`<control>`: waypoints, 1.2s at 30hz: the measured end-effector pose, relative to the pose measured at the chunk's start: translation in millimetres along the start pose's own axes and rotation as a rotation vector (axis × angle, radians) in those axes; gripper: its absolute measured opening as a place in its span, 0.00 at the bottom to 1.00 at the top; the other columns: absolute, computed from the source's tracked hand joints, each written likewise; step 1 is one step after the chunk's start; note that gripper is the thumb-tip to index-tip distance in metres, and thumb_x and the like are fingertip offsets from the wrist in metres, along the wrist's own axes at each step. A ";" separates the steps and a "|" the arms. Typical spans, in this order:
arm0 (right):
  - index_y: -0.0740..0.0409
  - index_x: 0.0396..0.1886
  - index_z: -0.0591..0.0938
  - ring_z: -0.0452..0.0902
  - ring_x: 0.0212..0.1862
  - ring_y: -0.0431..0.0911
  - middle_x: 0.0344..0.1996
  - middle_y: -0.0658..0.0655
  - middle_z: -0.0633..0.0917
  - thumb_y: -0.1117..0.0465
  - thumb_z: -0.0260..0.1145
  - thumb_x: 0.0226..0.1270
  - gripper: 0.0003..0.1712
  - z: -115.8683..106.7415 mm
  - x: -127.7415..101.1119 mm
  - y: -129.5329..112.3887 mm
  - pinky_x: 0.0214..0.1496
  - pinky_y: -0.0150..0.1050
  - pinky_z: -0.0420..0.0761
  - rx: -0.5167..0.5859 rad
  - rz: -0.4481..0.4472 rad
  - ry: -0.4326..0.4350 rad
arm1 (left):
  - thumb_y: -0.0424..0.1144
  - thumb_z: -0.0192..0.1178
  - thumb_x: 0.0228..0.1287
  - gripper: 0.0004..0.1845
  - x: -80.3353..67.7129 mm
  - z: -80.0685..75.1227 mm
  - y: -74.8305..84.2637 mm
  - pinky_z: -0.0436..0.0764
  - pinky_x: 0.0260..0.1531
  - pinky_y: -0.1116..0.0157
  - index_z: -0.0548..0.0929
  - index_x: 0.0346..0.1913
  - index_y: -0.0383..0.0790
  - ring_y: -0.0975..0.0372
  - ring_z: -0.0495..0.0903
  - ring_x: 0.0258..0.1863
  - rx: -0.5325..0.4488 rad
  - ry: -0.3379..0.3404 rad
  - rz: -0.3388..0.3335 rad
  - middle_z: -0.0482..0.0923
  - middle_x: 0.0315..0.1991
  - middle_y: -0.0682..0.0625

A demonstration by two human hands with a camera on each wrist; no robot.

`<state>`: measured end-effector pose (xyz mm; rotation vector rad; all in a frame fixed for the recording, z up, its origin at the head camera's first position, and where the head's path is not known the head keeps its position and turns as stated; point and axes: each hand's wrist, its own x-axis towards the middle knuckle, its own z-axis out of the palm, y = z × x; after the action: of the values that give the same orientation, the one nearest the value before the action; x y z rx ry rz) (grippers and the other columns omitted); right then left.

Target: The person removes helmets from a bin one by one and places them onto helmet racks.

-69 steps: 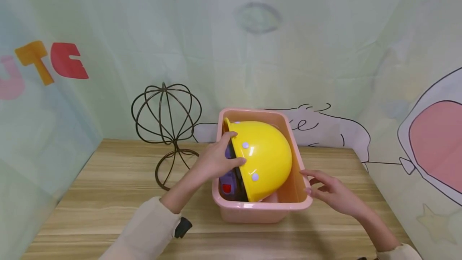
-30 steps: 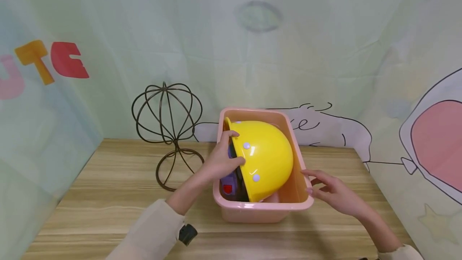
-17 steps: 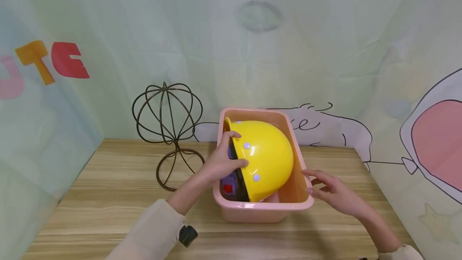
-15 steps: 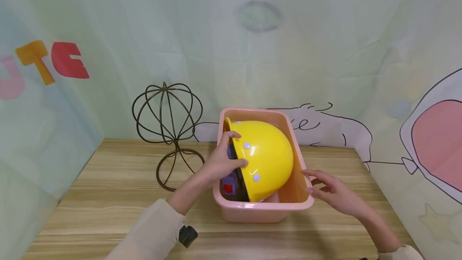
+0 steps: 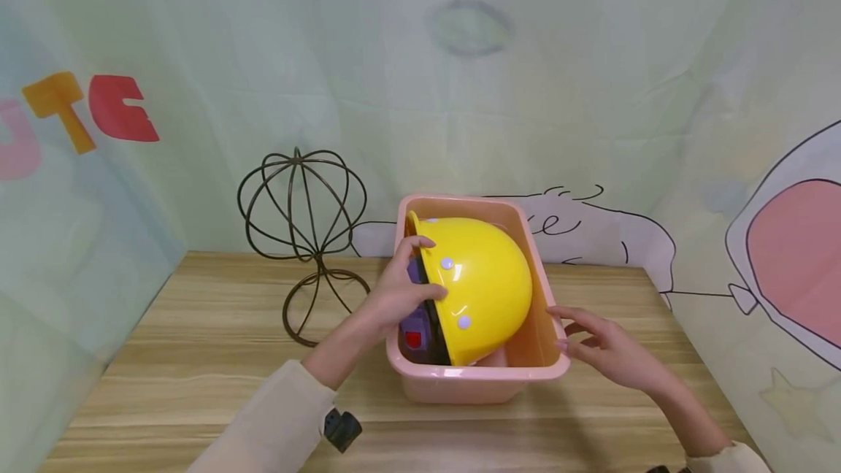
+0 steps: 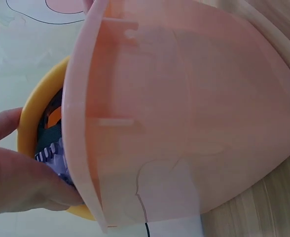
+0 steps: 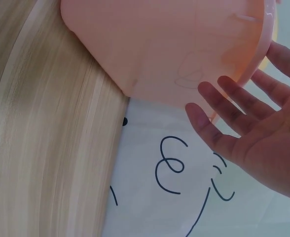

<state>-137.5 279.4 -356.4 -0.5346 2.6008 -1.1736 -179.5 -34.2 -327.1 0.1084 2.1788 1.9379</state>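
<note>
Two hands work at a pink plastic bin on a wooden table. The left hand [image 5: 401, 290] grips the brim of a yellow hard hat [image 5: 482, 287], fingers curled over the upper edge and thumb on the lower part of the rim. The right hand [image 5: 601, 352] hovers just beside the bin's right wall, fingers spread and relaxed, grasping nothing; whether the fingertips touch the wall cannot be told.

The yellow hard hat is glossy and dome-shaped, with small pale round rivets near its brim. It stands on its side inside the pink bin [image 5: 473, 378], dome toward the right, open underside facing left (a dark inner harness and a purple strap piece with a red spot show there).

The bin is rectangular with a rolled rim and sits near the middle of the table [image 5: 197, 356], which has a light wood grain. A dark wire stand [image 5: 302, 217] with a ball-shaped cage top stands to the bin's left. Pale green fabric with cartoon line drawings and coloured letters hangs behind the table.
</note>
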 end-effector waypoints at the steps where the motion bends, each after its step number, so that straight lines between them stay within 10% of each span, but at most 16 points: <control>1: 0.58 0.62 0.69 0.72 0.49 0.56 0.58 0.64 0.71 0.56 0.61 0.63 0.28 0.1 0.1 -0.1 0.40 0.34 0.79 -0.004 0.000 0.002 | 0.25 0.63 0.51 0.32 0.2 0.1 0.0 0.76 0.47 0.55 0.63 0.56 0.51 0.49 0.69 0.51 -0.011 0.002 0.003 0.53 0.65 0.44; 25: 0.60 0.62 0.69 0.72 0.50 0.58 0.58 0.65 0.71 0.56 0.61 0.63 0.28 0.0 0.9 -1.4 0.40 0.35 0.79 -0.010 -0.019 0.003 | 0.21 0.58 0.52 0.31 2.1 -1.9 15.8 0.74 0.50 0.55 0.66 0.57 0.48 0.49 0.68 0.52 -0.199 0.079 -0.036 0.58 0.61 0.46; 36: 0.62 0.62 0.68 0.72 0.51 0.60 0.58 0.66 0.70 0.56 0.61 0.63 0.29 -0.9 2.2 0.8 0.39 0.36 0.80 -0.020 -0.044 -0.003 | 0.18 0.53 0.54 0.32 -14.1 -26.8 42.3 0.78 0.43 0.57 0.60 0.61 0.42 0.49 0.72 0.47 -0.394 0.022 0.103 0.62 0.51 0.39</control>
<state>-140.1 279.6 -356.6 -0.6005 2.6136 -1.1599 -175.5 -57.8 -280.9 0.1353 1.7910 2.3935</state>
